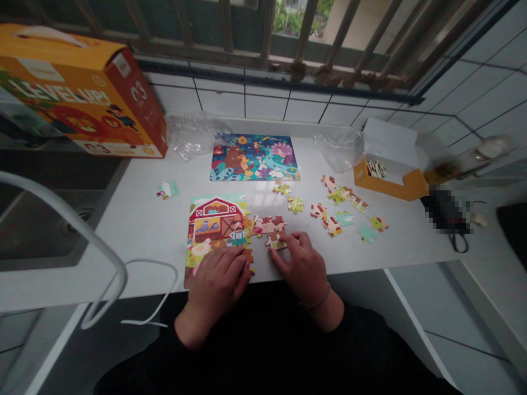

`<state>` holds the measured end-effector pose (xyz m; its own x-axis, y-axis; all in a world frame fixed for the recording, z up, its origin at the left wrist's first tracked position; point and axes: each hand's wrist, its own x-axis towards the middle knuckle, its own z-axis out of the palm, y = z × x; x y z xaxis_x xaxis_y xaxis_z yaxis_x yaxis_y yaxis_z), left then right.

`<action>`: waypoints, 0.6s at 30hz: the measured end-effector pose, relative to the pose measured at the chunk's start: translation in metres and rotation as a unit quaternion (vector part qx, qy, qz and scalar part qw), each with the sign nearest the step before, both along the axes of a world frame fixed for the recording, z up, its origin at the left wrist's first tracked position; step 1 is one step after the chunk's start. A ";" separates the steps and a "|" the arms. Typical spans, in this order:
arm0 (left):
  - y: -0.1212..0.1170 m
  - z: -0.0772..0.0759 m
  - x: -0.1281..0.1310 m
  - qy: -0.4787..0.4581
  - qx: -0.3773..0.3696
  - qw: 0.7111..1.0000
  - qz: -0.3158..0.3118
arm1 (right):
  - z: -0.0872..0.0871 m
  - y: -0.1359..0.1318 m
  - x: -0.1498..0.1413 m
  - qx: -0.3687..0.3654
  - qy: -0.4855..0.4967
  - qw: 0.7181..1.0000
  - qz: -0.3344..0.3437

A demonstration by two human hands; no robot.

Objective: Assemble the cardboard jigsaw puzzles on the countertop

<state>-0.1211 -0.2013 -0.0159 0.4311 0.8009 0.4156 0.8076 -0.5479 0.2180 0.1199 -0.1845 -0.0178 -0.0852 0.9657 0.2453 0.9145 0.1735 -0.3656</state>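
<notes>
My left hand [218,280] lies flat over the lower right of a partly built farm jigsaw puzzle [216,219] with a red barn, and it holds nothing I can see. My right hand [297,262] grips a small jigsaw piece [276,240] between its fingertips, on the table just right of the puzzle. Above that piece, a joined group of brown-and-white cow pieces [269,224] lies against the puzzle's right side. Loose pieces [341,206] are scattered further right.
A finished jungle-scene jigsaw puzzle [255,158] lies at the back of the white counter [123,247]. An orange puzzle box [78,90] stands back left, and an open box [387,178] back right. Bubble wrap [193,134] and a steel sink [41,225] with a curved faucet [69,230] are nearby.
</notes>
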 end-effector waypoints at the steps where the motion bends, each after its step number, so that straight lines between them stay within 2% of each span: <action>1: 0.000 0.000 0.000 0.000 0.001 1.000 -0.001 | 0.000 0.000 0.000 0.000 0.001 1.000 0.000; 11: 0.002 -0.001 -0.001 0.005 0.008 1.000 -0.001 | 0.007 -0.002 0.008 -0.018 0.042 0.999 0.016; 18: 0.004 -0.004 -0.002 0.000 0.023 1.000 -0.013 | 0.008 0.002 0.042 -0.006 0.014 0.998 -0.066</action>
